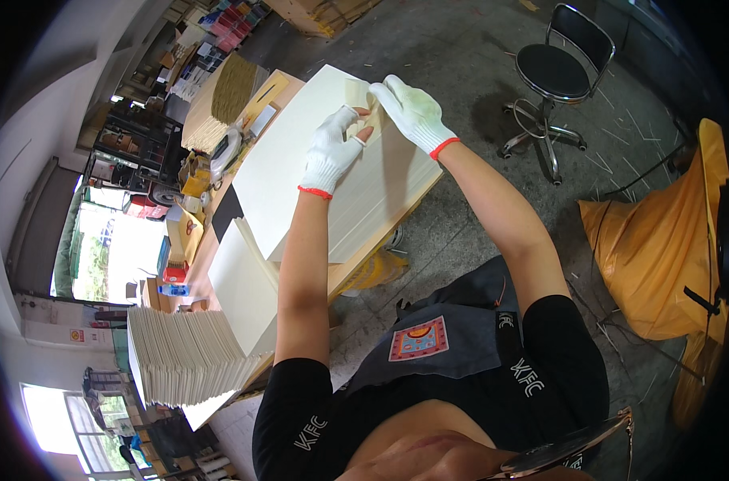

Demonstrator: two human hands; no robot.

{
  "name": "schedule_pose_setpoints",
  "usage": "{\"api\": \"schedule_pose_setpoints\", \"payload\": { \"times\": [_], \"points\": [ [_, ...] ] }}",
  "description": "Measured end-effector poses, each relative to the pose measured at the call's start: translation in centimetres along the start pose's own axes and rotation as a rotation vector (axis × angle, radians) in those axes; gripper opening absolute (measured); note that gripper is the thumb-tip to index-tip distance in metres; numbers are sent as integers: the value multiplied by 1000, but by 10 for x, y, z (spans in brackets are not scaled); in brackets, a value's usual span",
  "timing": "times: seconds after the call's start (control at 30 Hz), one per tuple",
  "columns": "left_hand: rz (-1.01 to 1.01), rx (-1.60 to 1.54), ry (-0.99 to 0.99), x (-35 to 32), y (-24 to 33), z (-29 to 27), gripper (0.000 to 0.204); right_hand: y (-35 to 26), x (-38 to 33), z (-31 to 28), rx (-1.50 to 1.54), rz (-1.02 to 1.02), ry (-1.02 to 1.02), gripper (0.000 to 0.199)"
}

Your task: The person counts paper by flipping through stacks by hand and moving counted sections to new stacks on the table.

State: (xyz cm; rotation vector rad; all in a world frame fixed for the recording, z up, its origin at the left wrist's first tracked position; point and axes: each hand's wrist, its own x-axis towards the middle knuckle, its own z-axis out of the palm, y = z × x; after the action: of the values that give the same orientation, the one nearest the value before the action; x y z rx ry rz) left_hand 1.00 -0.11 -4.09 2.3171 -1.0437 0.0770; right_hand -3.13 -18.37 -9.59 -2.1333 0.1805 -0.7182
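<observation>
Both my hands wear white knit gloves with red cuffs and work at the far right edge of a tall stack of cream sheets on a wooden table. My left hand rests over the stack, its bare thumb and forefinger tips apart. Beside those tips lies a small cream paper piece, partly hidden between the hands; whether it is gripped cannot be made out. My right hand is stretched out, fingers together, palm turned toward the stack's edge. Its palm side is hidden.
Nearer left, another sheet stack stands with fanned edges. Scissors, boxes and a tape roll clutter the table's far side. A black swivel stool stands to the right, and an orange sack nearer. Paper scraps litter the floor.
</observation>
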Motion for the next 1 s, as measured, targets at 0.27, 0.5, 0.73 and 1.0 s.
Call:
{"api": "schedule_pose_setpoints", "payload": {
  "times": [0.27,0.5,0.73,1.0],
  "points": [
    [-97,-167,-49,-2,10,-2,30,0,-1,-2,10,24,-16,54],
    [46,-44,-11,1,-5,0,31,-1,-1,-1,6,12,-1,50],
    [24,4,-7,-1,4,-1,37,1,-2,0,32,-1,12,49],
    [-38,-95,40,-3,9,1,32,-4,-4,-4,76,31,-7,52]
  ]
}}
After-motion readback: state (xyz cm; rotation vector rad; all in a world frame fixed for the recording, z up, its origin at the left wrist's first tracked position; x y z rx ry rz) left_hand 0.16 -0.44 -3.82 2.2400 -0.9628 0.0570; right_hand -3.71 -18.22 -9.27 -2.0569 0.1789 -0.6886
